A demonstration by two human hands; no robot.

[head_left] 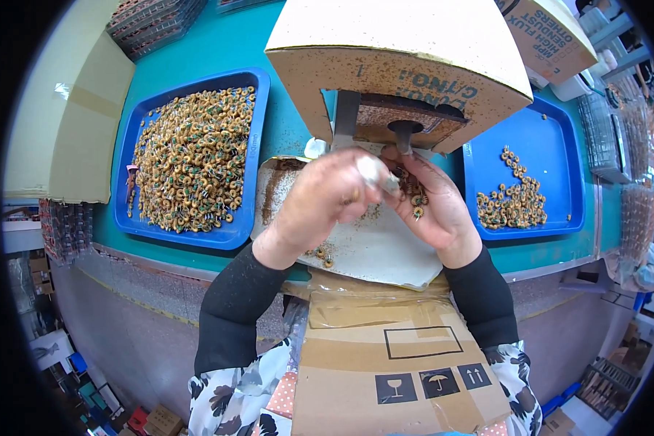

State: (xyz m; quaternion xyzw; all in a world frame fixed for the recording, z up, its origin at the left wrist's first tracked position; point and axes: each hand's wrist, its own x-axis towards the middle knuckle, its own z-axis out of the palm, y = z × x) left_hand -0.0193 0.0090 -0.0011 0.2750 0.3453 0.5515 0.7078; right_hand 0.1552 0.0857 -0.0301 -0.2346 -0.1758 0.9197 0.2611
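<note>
I hold a small bunch of coils [418, 211], ring-shaped and wound in brown, in my right hand [439, 211], its fingers curled and clamped on them, palm partly turned up. My left hand [316, 203] is raised just beside it, in front of the cardboard box [385, 76]. The fingers of this hand are bent and look close together, with something pale over a fingertip, but they are blurred, and I cannot tell whether a coil is pinched between them. My right fingertips are right by the grey rod [405, 142] that sticks out of the box's opening; whether they touch it I cannot tell.

I judge the work to be partway along. The left blue tray [260, 134] carries a big heap of coils [192, 160], while the right blue tray [479, 163] has only a small pile [514, 206] and plenty of bare blue. Both lots look alike from here, so I cannot say for sure which is finished and which is waiting. Either way, the bunch in my hand looks to be in the middle of handling. A few loose coils [323, 256] lie on the white sheet [385, 258] below my hands, among brown crumbs [352, 236].
</note>
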